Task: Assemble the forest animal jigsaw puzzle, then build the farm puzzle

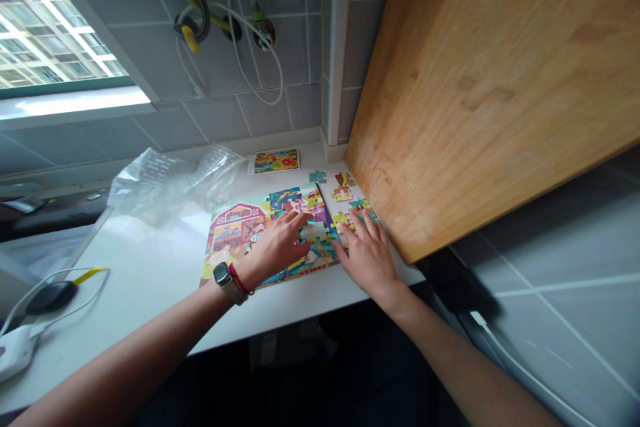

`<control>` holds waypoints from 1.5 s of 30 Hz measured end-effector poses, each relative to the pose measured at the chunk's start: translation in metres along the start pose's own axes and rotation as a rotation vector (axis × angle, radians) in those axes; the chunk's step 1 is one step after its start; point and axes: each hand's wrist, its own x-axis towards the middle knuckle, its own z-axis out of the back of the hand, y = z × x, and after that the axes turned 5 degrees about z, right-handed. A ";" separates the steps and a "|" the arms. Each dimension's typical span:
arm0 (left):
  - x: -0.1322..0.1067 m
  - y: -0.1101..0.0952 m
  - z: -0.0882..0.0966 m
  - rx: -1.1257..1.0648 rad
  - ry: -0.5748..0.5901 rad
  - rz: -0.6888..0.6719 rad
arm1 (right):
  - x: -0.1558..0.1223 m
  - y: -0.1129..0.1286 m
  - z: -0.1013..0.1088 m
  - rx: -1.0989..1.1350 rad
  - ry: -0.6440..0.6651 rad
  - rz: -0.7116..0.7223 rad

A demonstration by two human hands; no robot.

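Note:
A partly assembled children's jigsaw puzzle (pixel 235 233) lies on the white countertop (pixel 135 267), showing a red barn at its left end. My left hand (pixel 277 243), with a wristwatch and a red bracelet on its wrist, rests on the puzzle's right part. A pale teal jigsaw piece (pixel 313 232) sits between its thumb and fingers. My right hand (pixel 365 253) lies spread over a group of loose jigsaw pieces (pixel 354 217). A few more loose pieces (pixel 343 187) lie beyond it, and a single teal piece (pixel 317 177) lies near the puzzle's far edge.
A small puzzle picture card (pixel 276 161) and a crumpled clear plastic bag (pixel 170 180) lie at the back of the counter. A large wooden board (pixel 475 93) leans over the right side. A white device (pixel 15 350) and cable sit at the front left.

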 end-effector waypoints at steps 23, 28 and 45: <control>-0.043 0.050 0.021 0.048 -0.052 -0.032 | 0.004 -0.019 0.057 -0.166 0.380 -0.058; -0.029 0.023 0.015 0.113 0.084 -0.234 | 0.010 -0.028 0.057 -0.079 0.399 -0.092; -0.031 0.026 0.000 0.297 -0.093 -0.160 | 0.016 -0.042 0.058 0.267 0.268 -0.133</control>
